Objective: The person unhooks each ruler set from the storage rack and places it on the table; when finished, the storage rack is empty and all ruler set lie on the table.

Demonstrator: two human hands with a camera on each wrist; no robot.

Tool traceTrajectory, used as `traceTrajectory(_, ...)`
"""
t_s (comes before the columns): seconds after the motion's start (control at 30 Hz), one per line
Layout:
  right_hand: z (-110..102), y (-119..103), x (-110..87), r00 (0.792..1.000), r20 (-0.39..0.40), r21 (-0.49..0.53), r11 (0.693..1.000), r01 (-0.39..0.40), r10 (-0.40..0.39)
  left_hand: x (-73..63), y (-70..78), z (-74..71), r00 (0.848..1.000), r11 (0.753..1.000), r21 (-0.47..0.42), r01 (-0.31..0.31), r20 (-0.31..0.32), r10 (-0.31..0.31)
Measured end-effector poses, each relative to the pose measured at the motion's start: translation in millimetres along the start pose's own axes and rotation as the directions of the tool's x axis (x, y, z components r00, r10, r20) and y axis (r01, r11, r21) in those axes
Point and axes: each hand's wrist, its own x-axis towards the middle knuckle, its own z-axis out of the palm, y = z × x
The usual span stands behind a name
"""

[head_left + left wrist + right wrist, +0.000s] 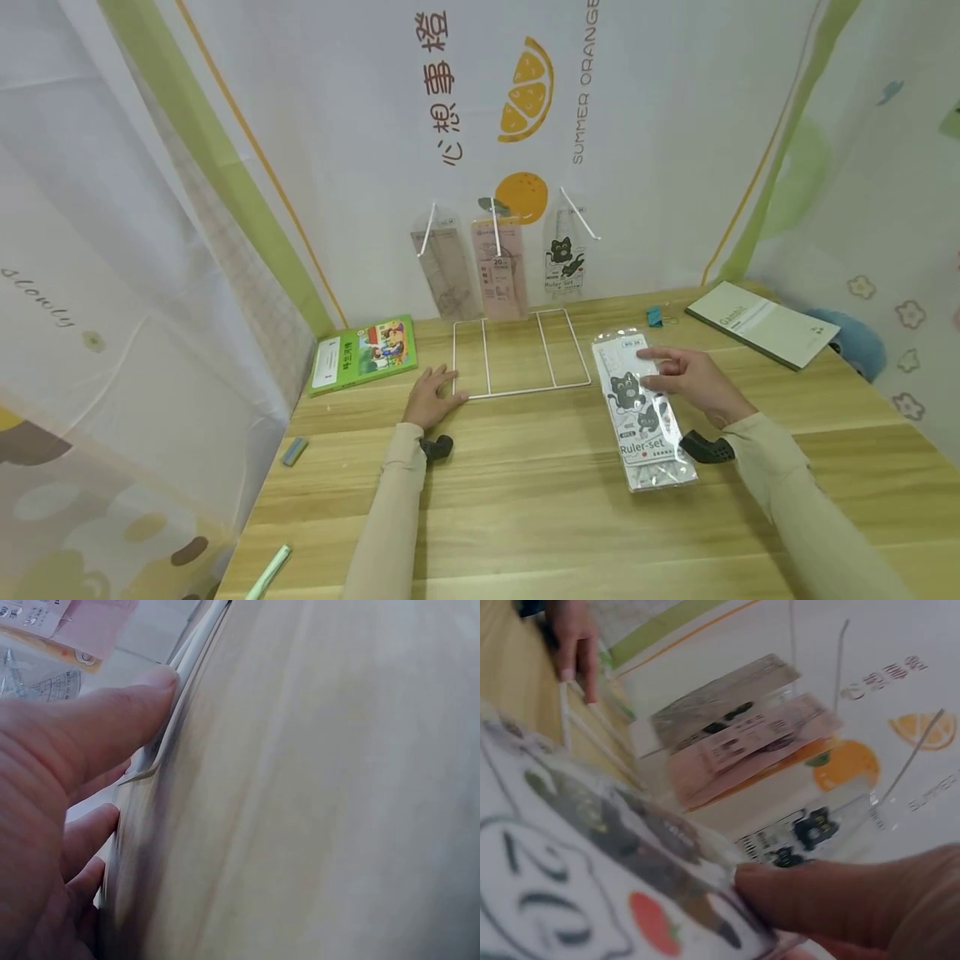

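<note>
Here, my right grip (696, 385) pinches the glossy, oblong plastic ruler pack (637, 417) just right of the thin white wire rack (525, 392); my left grip (431, 400), relaxed, touches the rack's near-left corner. I see wood-grained bench (525, 500) stretching before the rack.

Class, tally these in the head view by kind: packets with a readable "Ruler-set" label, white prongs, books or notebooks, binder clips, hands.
Ruler-set packets: 2
White prongs: 3
Green book and Gambit notebook: 2
Teal binder clip: 1
Hands: 2
Total: 10
</note>
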Motion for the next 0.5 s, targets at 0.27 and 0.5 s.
traceTrajectory(0.27,4,40,-16.4,0.987,0.067,-0.083,0.986,-0.143,0.148,-0.2,1.8,0.5,1.0,1.0,-0.001,0.009,0.009,-0.009)
traceTrajectory(0.5,7,56,-25.3,0.982,0.073,-0.123,0.978,-0.167,0.176,-0.5,2.7,-0.4,1.0,1.0,-0.008,0.015,0.006,-0.015)
